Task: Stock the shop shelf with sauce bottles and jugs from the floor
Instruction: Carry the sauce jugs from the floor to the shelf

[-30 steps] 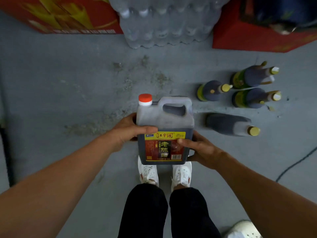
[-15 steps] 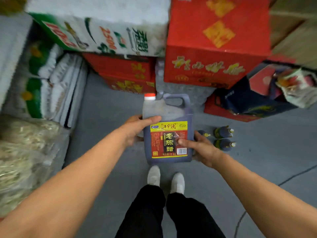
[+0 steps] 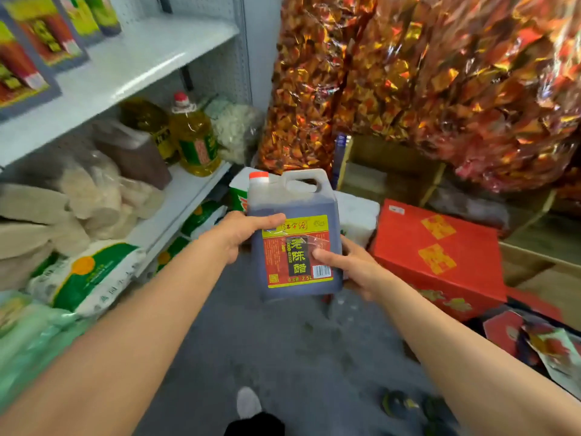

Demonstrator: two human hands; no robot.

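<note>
Shelf unit [image 3: 132,67] standing far left, red box [image 3: 440,256] sitting right. We're holding dark vinegar jug [image 3: 294,237] upright mid-air over floor, centre. Left hand [image 3: 242,232] gripping its left side, right hand [image 3: 349,265] gripping lower right, thumb lying across label.

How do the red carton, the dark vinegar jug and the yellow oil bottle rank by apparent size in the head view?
1. red carton
2. vinegar jug, though nearness to the camera may inflate it
3. oil bottle, farther back on the shelf
</note>
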